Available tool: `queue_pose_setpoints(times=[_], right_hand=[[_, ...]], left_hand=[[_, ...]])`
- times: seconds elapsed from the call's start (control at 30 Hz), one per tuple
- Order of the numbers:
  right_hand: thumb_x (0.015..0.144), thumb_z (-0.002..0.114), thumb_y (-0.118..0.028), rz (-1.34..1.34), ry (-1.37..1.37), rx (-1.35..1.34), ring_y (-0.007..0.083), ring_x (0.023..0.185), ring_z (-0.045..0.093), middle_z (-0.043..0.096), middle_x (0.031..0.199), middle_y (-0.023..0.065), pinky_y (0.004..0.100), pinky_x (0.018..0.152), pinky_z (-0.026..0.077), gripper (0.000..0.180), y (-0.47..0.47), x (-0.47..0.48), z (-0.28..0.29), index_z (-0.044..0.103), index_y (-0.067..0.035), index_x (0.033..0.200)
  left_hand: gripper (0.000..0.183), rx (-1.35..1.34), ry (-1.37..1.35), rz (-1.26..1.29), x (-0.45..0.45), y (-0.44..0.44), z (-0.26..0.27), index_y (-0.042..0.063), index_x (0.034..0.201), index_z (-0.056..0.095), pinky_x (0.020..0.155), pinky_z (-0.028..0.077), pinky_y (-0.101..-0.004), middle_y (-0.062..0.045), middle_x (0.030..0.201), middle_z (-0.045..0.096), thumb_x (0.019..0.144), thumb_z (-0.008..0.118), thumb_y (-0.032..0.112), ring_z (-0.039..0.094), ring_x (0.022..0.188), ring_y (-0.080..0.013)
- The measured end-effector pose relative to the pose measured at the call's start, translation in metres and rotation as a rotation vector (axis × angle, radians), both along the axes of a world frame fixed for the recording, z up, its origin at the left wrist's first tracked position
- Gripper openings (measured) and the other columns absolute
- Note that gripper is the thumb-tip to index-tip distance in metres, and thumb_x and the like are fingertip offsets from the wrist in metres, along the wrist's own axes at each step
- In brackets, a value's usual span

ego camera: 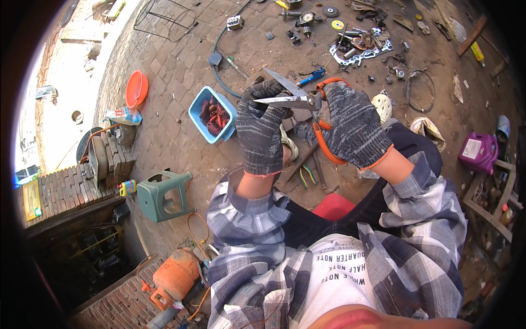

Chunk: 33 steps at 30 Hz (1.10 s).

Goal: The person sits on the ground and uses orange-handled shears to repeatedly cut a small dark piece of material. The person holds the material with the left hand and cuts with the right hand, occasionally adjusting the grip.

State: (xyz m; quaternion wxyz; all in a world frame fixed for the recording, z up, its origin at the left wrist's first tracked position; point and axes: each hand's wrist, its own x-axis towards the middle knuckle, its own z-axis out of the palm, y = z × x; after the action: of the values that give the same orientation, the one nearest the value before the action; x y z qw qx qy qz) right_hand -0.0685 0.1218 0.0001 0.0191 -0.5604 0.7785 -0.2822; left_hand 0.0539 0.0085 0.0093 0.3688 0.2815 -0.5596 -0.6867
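My right hand (355, 123), in a dark grey knit work glove, grips scissors (294, 96) by their orange handles. The blades are spread and point left, towards my left hand (263, 127). That hand wears a matching glove and has its fingers curled, with the lower blade lying across them. Whether it pinches something small and dark is hidden by the fingers and blade. Below the hands, pliers with green-and-yellow handles (308, 174) lie on the brick ground beside metal bars (318, 166). A blue plastic basin (222, 138) holding reddish, tangled material stands left of my left hand.
Metal machine parts lie on and around a gasket (361, 55) ahead. A blue-handled tool (314, 77) lies beyond the scissors. Left are a green stool (162, 197), an orange basin (137, 88), an orange gas cylinder (176, 273) and a dark open pit (82, 255). A purple jug (478, 152) stands right.
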Motion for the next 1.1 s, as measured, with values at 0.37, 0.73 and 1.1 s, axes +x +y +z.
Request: queue_pose_setpoints(times=[0.37, 0.73, 1.1], right_hand=[[0.064, 0.065, -0.032, 0.031, -0.064, -0.036, 0.0279, 0.079, 0.056, 0.056, 0.085, 0.0149, 0.0394, 0.07, 0.042, 0.046, 0.001, -0.003, 0.0, 0.051, 0.001, 0.093], [0.065, 0.063, -0.031, 0.042, 0.014, -0.023, 0.0298, 0.075, 0.056, 0.056, 0.083, 0.0163, 0.0385, 0.064, 0.044, 0.048, 0.002, 0.0, 0.004, 0.05, 0.003, 0.097], [0.067, 0.063, -0.03, 0.009, -0.203, 0.15, 0.0304, 0.064, 0.058, 0.058, 0.069, 0.0161, 0.039, 0.056, 0.045, 0.054, 0.006, 0.005, -0.001, 0.044, 0.003, 0.106]], left_hand=[[0.031, -0.208, -0.052, 0.075, -0.005, 0.009, 0.009, -0.001, 0.099, 0.049, 0.073, 0.043, -0.0254, -0.006, 0.088, 0.055, 0.071, 0.061, 0.0, 0.053, 0.08, -0.0128], [0.036, -0.306, -0.047, 0.014, 0.001, 0.006, 0.007, -0.001, 0.104, 0.045, 0.079, 0.044, -0.0281, -0.008, 0.098, 0.052, 0.072, 0.06, -0.004, 0.052, 0.09, -0.0154], [0.034, -0.231, -0.078, 0.002, -0.001, 0.002, 0.003, -0.001, 0.103, 0.048, 0.076, 0.045, -0.0258, -0.008, 0.095, 0.054, 0.072, 0.06, -0.004, 0.054, 0.086, -0.0141]])
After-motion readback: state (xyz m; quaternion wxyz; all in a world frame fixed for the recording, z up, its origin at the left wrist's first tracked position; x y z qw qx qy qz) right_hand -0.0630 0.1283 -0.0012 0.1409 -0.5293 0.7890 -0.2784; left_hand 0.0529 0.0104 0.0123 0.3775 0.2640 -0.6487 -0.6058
